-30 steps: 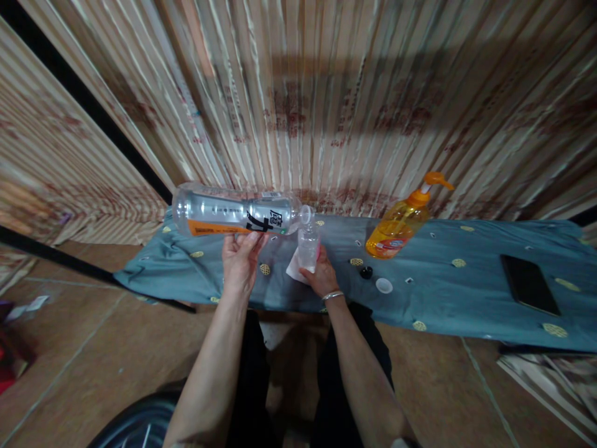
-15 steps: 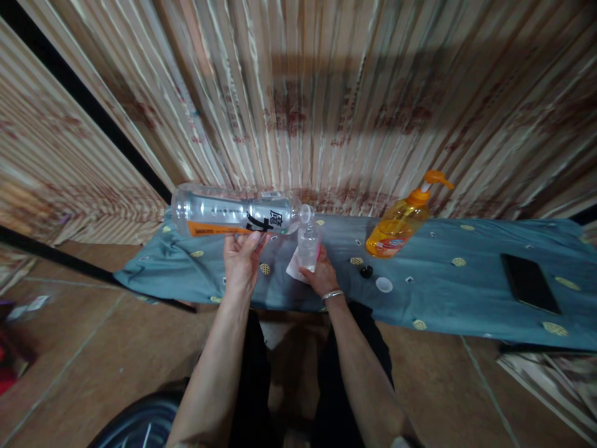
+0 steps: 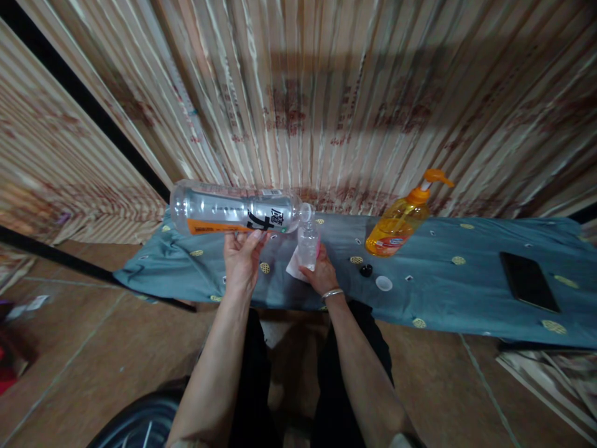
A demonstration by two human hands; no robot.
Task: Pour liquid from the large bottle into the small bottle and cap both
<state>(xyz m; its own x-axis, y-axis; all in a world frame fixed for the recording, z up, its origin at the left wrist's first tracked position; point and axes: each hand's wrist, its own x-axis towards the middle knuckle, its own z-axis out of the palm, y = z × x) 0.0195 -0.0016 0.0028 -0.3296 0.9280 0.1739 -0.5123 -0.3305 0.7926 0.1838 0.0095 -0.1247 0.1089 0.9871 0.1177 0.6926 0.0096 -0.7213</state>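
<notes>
My left hand (image 3: 241,256) is closed around the underside of a large clear plastic bottle (image 3: 224,208) with a silver and orange label. That bottle lies nearly level in the air, its neck pointing right. Its mouth meets the top of a small clear bottle (image 3: 308,244), which stands upright. My right hand (image 3: 321,272) is wrapped round the small bottle's lower part, and a silver bangle circles the wrist. Beneath the small bottle a pale cloth or tissue (image 3: 295,266) shows; a bit of pink is visible behind it. How much liquid is inside either bottle is hard to make out.
A pump bottle of orange liquid (image 3: 396,218) stands right of my hands. Nearer me lie a small black cap (image 3: 366,270) and a white round lid (image 3: 384,284). A black phone-like slab (image 3: 529,281) lies far right on the blue cloth (image 3: 448,298). Behind hangs a striped curtain (image 3: 326,93).
Hardly anything differs. The large bottle's base has risen very slightly, while its mouth stays at the small bottle's top. Both hands keep their grip and place.
</notes>
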